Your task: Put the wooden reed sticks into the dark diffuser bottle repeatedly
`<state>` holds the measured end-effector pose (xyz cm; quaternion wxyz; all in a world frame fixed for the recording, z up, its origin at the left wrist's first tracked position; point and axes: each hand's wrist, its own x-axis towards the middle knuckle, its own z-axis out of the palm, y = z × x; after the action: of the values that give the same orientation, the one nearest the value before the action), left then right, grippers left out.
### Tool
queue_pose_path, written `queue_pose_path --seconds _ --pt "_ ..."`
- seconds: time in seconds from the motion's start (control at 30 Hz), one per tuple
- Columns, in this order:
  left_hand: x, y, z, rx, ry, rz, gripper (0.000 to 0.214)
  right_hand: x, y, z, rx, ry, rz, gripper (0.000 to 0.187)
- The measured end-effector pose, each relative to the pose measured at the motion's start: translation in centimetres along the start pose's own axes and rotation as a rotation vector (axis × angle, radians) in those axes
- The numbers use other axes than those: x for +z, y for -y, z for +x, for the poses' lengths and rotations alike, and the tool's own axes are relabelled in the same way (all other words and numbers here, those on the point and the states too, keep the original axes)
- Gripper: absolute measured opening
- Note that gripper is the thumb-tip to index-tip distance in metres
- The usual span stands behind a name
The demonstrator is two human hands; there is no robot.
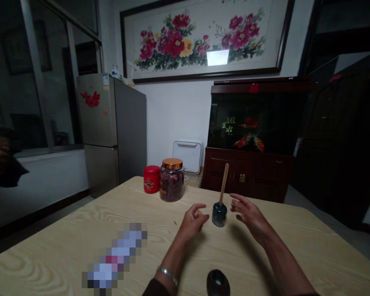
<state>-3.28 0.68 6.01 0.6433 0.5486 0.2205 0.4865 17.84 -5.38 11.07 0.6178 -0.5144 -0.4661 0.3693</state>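
Note:
A dark glass reed diffuser bottle (219,215) stands upright on the wooden table, with several thin reed sticks (224,183) leaning out of its top. Just left of the bottle is my left hand (195,220), its fingers curved and apart, a small gap between them and the glass. On the other side, my right hand (246,211) is raised beside the sticks, fingers spread and holding nothing. Neither hand appears to touch the bottle. A dark rounded object with a hole or shiny spot in its top (218,283) lies at the near edge of the view, between my forearms.
A red canister (151,179) and a big jar of dried flowers with a copper-coloured lid (172,181) stand at the table's far edge. A blurred-out oblong item (117,257) lies to the left on the table (58,250). Behind are a fridge (131,131) and a fish tank (255,119).

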Motion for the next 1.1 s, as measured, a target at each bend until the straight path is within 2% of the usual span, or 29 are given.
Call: queue_pose_path --seconds 0.03,0.07,0.17,0.23,0.37,0.5,0.57,0.67,0.77,0.83,0.9,0.93,1.0,1.07,1.1 --pt "-0.5 1.8 0.1 0.012 -0.08 0.133 0.037 0.2 -1.9 1.3 0.012 -0.078 -0.154 0.064" --pt "-0.9 3.5 0.2 0.013 -0.121 0.238 0.031 0.4 -3.6 2.4 0.017 -0.107 -0.201 0.071" --pt "-1.5 6.8 0.1 0.05 -0.107 0.537 0.025 1.6 -7.5 4.9 -0.011 -0.125 -0.279 0.081" --pt "-1.6 7.5 0.0 0.076 -0.118 0.639 0.032 2.4 -8.9 5.6 -0.044 -0.09 -0.314 0.077" --pt "-1.4 6.9 0.0 0.072 -0.117 0.642 0.059 2.6 -10.0 4.9 -0.088 -0.04 -0.391 0.067" --pt "-1.3 6.3 -0.2 0.054 0.016 0.61 0.101 2.3 -10.0 2.2 -0.083 0.019 -0.412 0.062" --pt "-1.1 6.1 -0.3 0.04 0.085 0.588 0.109 3.0 -9.2 0.9 -0.048 0.037 -0.343 0.062" --pt "-0.9 6.0 -0.6 0.021 0.159 0.539 0.087 5.3 -6.9 -0.1 -0.058 0.045 -0.253 0.052" --pt "-1.0 6.0 -0.8 0.007 0.172 0.506 0.072 6.7 -2.9 0.3 -0.148 -0.038 -0.072 0.044" --pt "-1.1 6.1 -0.9 -0.004 0.158 0.49 0.076 5.8 0.0 1.2 -0.197 -0.137 0.109 0.04" --pt "-1.2 6.2 -0.9 -0.013 0.153 0.472 0.079 3.0 2.0 2.2 -0.253 -0.223 0.109 0.037" --pt "-1.2 6.2 -0.9 -0.011 0.151 0.465 0.08 1.2 2.3 2.6 -0.241 -0.264 -0.017 0.038" --pt "-1.2 6.4 -0.9 -0.004 0.147 0.453 0.078 -2.9 1.4 2.6 -0.134 -0.286 -0.469 0.039" --pt "-1.2 6.6 -0.9 -0.002 0.147 0.441 0.077 -6.7 -1.5 1.4 -0.013 -0.192 -0.987 0.035" --pt "-1.3 6.7 -0.8 -0.001 0.149 0.436 0.077 -8.3 -3.4 0.4 0.061 -0.186 -1.165 0.033"
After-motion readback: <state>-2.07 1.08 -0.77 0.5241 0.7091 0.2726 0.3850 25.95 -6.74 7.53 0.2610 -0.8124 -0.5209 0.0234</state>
